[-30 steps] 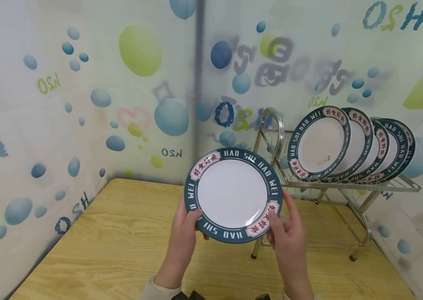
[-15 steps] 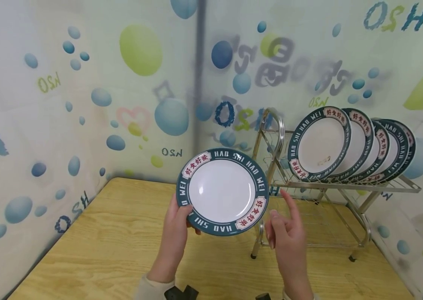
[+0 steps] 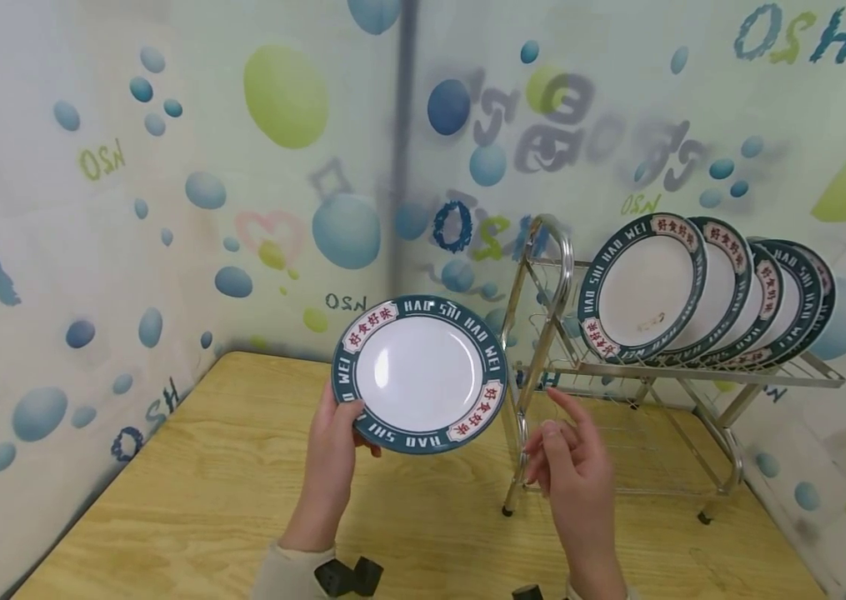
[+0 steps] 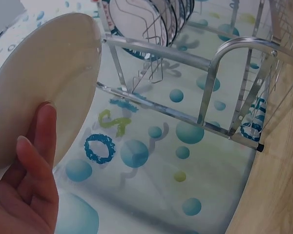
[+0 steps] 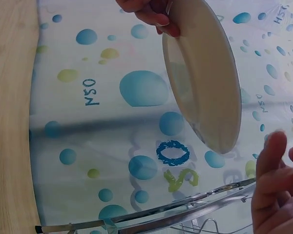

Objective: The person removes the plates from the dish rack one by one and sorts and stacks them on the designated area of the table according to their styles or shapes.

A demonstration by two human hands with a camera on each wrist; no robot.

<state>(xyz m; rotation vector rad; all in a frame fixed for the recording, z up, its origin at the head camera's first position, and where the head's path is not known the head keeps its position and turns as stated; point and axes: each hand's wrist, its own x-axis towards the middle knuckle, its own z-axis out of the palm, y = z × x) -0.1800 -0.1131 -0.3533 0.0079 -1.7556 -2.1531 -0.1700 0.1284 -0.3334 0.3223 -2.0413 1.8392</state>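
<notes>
A white plate (image 3: 419, 375) with a dark green lettered rim is held tilted above the table, its face toward the head camera. My left hand (image 3: 332, 437) pinches its lower left rim, thumb on the front and fingers behind. The plate's plain back (image 4: 63, 73) fills the upper left of the left wrist view, with fingertips against it. To the right, my right hand (image 3: 576, 467) is apart from the plate, holding nothing, its fingers loosely bent. In the right wrist view the right hand (image 5: 278, 190) sits at the lower right, a gap between it and the plate (image 5: 210, 73).
A metal two-tier dish rack (image 3: 558, 308) stands on the right of the wooden table (image 3: 205, 500). Several matching plates (image 3: 648, 283) lean upright in its top tier. Patterned walls (image 3: 280, 208) meet in a corner behind the table.
My right hand has let go of the plate's rim, and its fingers have loosened. My left hand has carried the plate to the left, away from the right hand.
</notes>
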